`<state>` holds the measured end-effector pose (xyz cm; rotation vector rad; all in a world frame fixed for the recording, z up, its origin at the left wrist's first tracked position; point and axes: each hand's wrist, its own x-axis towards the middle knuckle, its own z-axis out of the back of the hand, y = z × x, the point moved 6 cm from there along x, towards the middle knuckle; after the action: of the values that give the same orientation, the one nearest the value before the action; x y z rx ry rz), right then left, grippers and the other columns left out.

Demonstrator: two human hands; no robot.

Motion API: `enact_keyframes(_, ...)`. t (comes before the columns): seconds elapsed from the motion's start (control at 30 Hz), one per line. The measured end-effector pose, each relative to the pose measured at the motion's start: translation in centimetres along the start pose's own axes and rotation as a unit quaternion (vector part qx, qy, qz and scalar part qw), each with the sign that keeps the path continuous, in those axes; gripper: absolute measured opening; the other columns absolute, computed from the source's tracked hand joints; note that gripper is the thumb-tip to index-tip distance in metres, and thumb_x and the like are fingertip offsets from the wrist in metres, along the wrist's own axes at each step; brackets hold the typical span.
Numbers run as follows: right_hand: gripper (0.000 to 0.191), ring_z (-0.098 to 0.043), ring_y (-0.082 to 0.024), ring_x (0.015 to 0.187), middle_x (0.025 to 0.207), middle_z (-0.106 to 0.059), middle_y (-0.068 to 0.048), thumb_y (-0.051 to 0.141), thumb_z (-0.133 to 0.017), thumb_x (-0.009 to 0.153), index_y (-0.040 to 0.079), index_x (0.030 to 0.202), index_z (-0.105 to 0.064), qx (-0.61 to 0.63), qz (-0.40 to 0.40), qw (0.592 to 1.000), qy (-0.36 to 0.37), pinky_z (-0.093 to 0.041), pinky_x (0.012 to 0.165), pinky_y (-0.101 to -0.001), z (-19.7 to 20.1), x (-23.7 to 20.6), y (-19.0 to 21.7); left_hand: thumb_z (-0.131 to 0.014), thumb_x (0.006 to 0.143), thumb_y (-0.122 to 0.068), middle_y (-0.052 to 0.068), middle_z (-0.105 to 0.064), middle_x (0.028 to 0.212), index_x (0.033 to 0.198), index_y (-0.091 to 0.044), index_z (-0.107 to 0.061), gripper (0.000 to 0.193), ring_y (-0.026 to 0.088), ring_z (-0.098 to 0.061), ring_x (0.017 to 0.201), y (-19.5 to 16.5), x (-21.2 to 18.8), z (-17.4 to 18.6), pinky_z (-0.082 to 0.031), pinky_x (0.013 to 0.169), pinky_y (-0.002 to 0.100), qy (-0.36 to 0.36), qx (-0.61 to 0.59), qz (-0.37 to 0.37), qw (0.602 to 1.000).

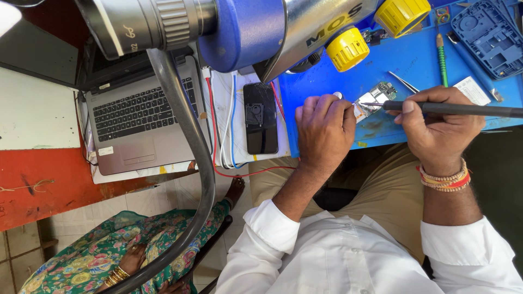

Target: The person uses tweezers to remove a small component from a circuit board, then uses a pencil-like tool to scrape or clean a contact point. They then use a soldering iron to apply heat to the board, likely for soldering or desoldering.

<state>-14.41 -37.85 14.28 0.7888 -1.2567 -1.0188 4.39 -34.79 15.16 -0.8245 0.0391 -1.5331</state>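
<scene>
blue work mat [414,60] | yellow knobs [347,49] | black tool [452,109] | possibly green circuit board [376,97]

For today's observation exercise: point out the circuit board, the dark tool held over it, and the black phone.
circuit board [376,96], head view, on its component-covered face.
dark tool [463,109], head view, on its shaft, right of the right hand [438,122].
black phone [260,117], head view, on the middle of its back.

Pale tiled floor [71,223], red wooden desk [49,185], blue work mat [414,60], daylight.
</scene>
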Motion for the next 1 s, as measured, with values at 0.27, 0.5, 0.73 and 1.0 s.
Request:
enact_keyframes(0.27,0.018,-0.073,-0.015,0.075,0.084,-0.070,-0.014,0.004,-0.073,0.111,-0.007,0.104,-0.061,-0.006,0.020,1.000,0.014,-0.057,0.066,-0.0223,-0.1,-0.2,-0.8,-0.074,0.090,-0.014,0.001,-0.064,0.100,0.092,-0.012,-0.067,0.008,0.025,-0.061,0.098,0.0,0.1,-0.1,-0.042,0.086,0.045,-0.002,0.017,0.002,1.000)
enact_keyframes(0.5,0.019,-0.072,-0.014,0.075,0.084,-0.071,-0.014,0.006,-0.073,0.112,-0.007,0.104,-0.062,-0.006,-0.001,1.000,0.028,-0.056,0.065,-0.0213,0.1,-0.5,-2.4,-0.074,0.089,-0.014,0.001,-0.064,0.099,0.091,-0.012,-0.067,0.008,0.025,-0.061,0.097,-0.1,0.2,-0.3,-0.042,0.085,0.045,-0.001,0.019,0.001,1.000)
enact_keyframes(0.73,0.020,-0.073,-0.014,0.076,0.087,-0.071,-0.014,0.006,-0.073,0.114,-0.008,0.104,-0.062,0.005,0.002,0.999,0.036,-0.056,0.065,-0.0207,0.3,-0.6,-3.1,-0.074,0.088,-0.014,0.002,-0.065,0.100,0.090,-0.012,-0.066,0.008,0.026,-0.061,0.097,0.0,0.3,-0.5,-0.042,0.085,0.045,-0.008,0.018,0.005,1.000)
enact_keyframes(1.0,0.019,-0.072,-0.013,0.075,0.087,-0.072,-0.013,0.004,-0.071,0.115,-0.009,0.104,-0.062,0.006,-0.010,0.999,0.042,-0.057,0.067,-0.0207,0.3,-0.3,-3.1,-0.074,0.087,-0.014,0.001,-0.065,0.100,0.090,-0.012,-0.066,0.009,0.026,-0.061,0.097,0.0,0.4,-0.8,-0.042,0.084,0.046,-0.006,0.021,0.010,1.000)
